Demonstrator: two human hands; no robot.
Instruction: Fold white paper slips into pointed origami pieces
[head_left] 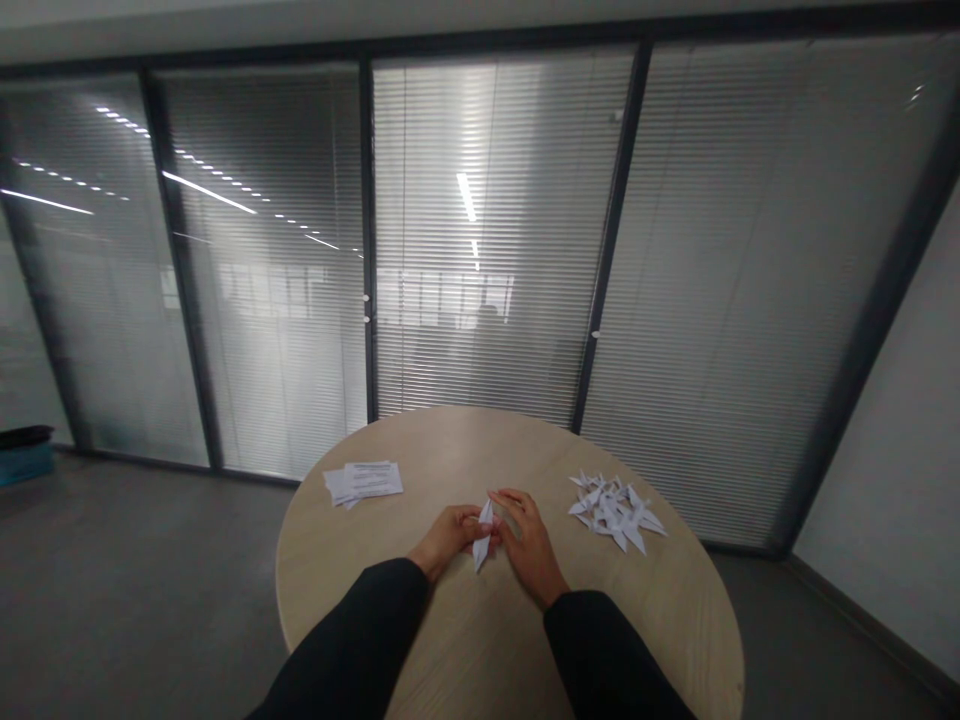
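A folded white paper crane [481, 553], long and narrow with pointed ends, is held between my two hands over the near middle of the table. My left hand [452, 533] pinches it from the left, thumb across its middle. My right hand [527, 540] grips its far tip between thumb and fingers. Some fingertips are hidden behind the paper. To the right lies a pile of folded white paper cranes [615, 512]. On the left rests a small stack of white paper sheets [367, 482], the top one with printed lines.
The round light-wood table [465, 440] has its curved far edge close to a glass partition with blinds [487, 240]. A blue bin with a dark rim [26, 458] stands on the grey floor at far left. A white wall [892, 520] rises at the right.
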